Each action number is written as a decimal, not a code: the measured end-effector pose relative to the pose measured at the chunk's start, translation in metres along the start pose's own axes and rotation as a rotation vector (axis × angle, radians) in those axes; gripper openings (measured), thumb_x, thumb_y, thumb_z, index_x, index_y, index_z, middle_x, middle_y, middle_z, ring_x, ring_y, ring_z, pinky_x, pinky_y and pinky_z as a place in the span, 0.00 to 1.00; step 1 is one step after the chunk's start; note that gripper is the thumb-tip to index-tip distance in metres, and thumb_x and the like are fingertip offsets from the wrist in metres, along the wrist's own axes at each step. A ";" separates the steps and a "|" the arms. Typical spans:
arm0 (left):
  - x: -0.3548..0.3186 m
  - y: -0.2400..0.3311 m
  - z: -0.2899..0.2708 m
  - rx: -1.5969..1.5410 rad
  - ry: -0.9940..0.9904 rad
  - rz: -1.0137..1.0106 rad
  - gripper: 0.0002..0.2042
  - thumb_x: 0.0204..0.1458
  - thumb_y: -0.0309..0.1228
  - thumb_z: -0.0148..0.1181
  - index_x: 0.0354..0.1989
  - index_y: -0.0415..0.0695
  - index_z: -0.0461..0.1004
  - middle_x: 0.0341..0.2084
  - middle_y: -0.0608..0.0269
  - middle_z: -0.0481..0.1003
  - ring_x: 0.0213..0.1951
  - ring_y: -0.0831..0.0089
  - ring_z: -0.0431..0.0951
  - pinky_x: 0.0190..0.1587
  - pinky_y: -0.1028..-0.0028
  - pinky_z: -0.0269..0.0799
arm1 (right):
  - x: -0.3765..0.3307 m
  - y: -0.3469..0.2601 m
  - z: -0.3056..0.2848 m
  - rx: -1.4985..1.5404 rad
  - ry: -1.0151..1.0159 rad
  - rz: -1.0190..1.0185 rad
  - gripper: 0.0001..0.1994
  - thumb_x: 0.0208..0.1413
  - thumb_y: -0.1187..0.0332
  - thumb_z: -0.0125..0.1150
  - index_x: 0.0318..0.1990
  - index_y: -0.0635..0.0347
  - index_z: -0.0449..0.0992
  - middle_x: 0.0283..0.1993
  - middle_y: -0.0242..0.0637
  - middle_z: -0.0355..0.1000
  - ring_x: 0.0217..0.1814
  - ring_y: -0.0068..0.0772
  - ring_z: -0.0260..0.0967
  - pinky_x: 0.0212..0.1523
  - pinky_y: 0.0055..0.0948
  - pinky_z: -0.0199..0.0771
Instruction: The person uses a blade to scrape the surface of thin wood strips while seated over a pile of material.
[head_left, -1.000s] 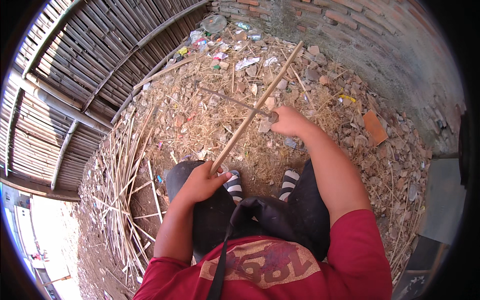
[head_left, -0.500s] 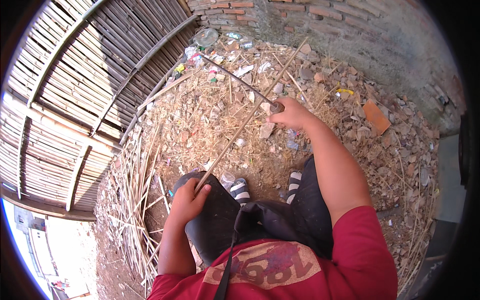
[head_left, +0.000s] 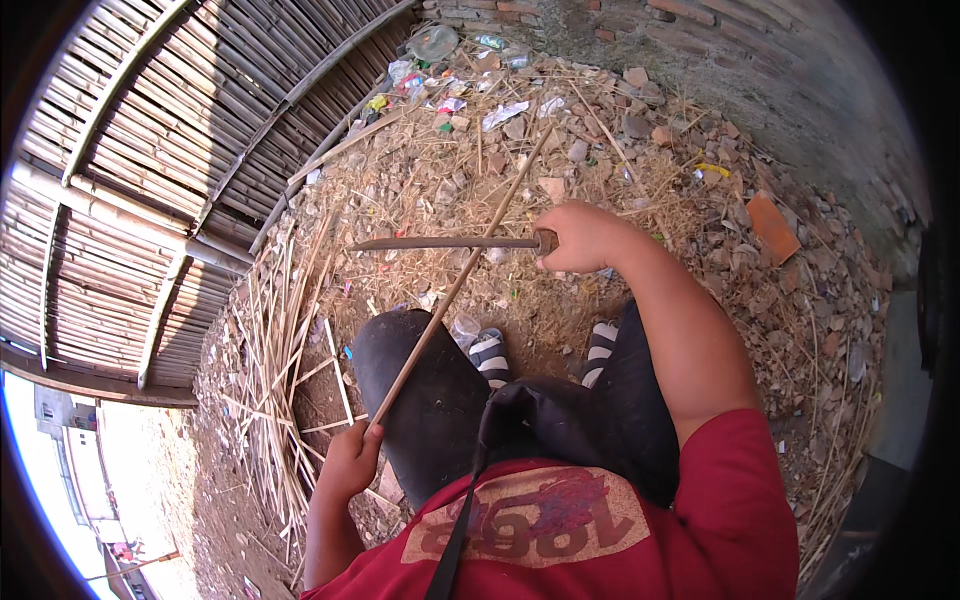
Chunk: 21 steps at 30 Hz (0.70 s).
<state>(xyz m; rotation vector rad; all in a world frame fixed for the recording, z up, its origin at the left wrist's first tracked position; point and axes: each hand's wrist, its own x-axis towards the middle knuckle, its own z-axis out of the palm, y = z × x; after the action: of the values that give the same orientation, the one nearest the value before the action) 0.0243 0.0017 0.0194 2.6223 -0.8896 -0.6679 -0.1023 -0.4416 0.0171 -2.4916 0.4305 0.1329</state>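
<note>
My left hand (head_left: 350, 462) is closed around the lower end of a long bamboo stick (head_left: 428, 335), beside my left knee. The stick slants up and to the right, past my thigh and over the rubble. My right hand (head_left: 585, 238) grips the handle of a long, dark-bladed knife (head_left: 420, 243), whose blade points left, nearly level. Blade and stick cross a little left of my right hand; whether they touch I cannot tell. My fingers hide most of the handle.
A heap of thin bamboo strips (head_left: 262, 400) lies to my left. Ahead, broken brick, straw and litter cover the ground, with a flat orange tile piece (head_left: 773, 228) at right. A bamboo slat wall (head_left: 250, 90) stands left, a brick wall (head_left: 740, 60) at the back.
The knife has swung from pointing up and left to lying nearly level across the stick. My left hand has drawn the stick down and left, toward my body.
</note>
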 end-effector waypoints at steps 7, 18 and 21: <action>-0.006 -0.018 0.026 0.037 0.124 0.028 0.17 0.65 0.41 0.51 0.31 0.37 0.69 0.23 0.35 0.74 0.32 0.32 0.74 0.33 0.44 0.66 | 0.028 0.012 0.030 -0.070 -0.035 -0.011 0.12 0.41 0.62 0.64 0.32 0.59 0.78 0.31 0.45 0.77 0.37 0.50 0.77 0.39 0.47 0.75; 0.003 -0.028 0.021 0.131 0.088 0.016 0.18 0.65 0.43 0.52 0.33 0.38 0.70 0.24 0.36 0.76 0.33 0.32 0.76 0.35 0.43 0.69 | 0.043 0.054 0.032 0.159 0.039 0.271 0.16 0.42 0.61 0.64 0.34 0.65 0.78 0.33 0.51 0.77 0.38 0.48 0.78 0.40 0.44 0.76; 0.003 -0.033 0.018 0.107 0.092 0.055 0.18 0.65 0.43 0.52 0.33 0.37 0.70 0.24 0.36 0.75 0.32 0.33 0.76 0.35 0.44 0.69 | 0.041 0.046 0.037 0.076 0.136 0.170 0.16 0.42 0.61 0.64 0.34 0.65 0.78 0.32 0.50 0.77 0.38 0.48 0.78 0.40 0.43 0.76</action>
<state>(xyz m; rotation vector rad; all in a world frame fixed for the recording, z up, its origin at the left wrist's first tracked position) 0.0336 0.0234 -0.0100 2.6863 -0.9915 -0.4940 -0.0793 -0.4667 -0.0464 -2.3961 0.6915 0.0139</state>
